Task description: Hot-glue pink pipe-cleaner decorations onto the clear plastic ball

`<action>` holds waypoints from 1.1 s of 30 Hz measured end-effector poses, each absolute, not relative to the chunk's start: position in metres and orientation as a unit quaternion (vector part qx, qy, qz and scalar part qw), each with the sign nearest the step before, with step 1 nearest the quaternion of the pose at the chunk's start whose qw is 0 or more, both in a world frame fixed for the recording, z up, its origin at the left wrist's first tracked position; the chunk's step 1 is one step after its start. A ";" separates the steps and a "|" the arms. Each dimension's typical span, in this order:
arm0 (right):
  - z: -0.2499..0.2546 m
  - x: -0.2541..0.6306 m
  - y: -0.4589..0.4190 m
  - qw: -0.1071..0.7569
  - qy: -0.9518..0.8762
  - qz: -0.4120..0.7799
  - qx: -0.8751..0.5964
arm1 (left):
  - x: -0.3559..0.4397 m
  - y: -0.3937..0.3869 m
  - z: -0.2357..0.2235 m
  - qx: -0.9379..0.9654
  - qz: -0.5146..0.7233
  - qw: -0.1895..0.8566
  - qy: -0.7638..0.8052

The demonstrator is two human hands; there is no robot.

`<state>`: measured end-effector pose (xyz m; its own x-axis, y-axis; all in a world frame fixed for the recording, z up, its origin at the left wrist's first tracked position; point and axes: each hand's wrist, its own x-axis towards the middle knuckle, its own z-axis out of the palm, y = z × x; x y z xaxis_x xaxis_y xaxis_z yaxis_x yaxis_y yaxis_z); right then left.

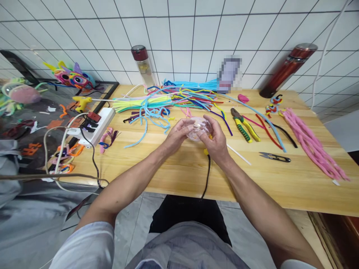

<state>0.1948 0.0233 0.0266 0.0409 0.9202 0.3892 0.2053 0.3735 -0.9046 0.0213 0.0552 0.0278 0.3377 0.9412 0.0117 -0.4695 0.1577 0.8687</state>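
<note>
Between my two hands is a clear, round plastic piece (198,129), raised over the wooden table. My left hand (180,133) has its fingers and thumb closed on the left edge. On the right side my right hand (215,139) grips the same piece, its thumb laid over the front. Beneath my right hand lies a yellow tool (206,151) with a black cord running off the table's front edge; my hand covers most of it. A white stick (238,154) lies just right of that hand.
Pipe cleaners (157,101) in many colours pile up behind my hands. Pliers (244,127), thread snips (275,157) and a pink bundle (311,142) lie at right. A power strip (98,127) with loose cords and a yellow glue gun (82,104) are at left. A red flask (288,71) stands behind.
</note>
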 end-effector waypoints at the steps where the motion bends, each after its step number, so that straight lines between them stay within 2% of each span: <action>1: 0.026 0.195 0.024 0.558 -0.612 0.326 -0.456 | 0.021 0.055 0.027 0.414 0.499 0.707 0.284; 21: 0.021 0.199 0.031 0.537 -0.624 0.367 -0.434 | 0.016 0.059 0.030 0.471 0.448 0.696 0.307; 24: 0.023 0.200 0.032 0.512 -0.648 0.353 -0.440 | 0.015 0.061 0.027 0.490 0.431 0.691 0.310; 27: 0.033 0.207 0.032 0.495 -0.662 0.287 -0.484 | 0.016 0.062 0.028 0.490 0.465 0.666 0.316; 30: 0.055 0.220 0.025 0.424 -0.646 0.196 -0.604 | 0.016 0.066 0.031 0.455 0.539 0.628 0.329; 33: 0.078 0.228 0.011 0.204 -0.632 0.156 -0.731 | 0.015 0.072 0.031 0.428 0.588 0.598 0.338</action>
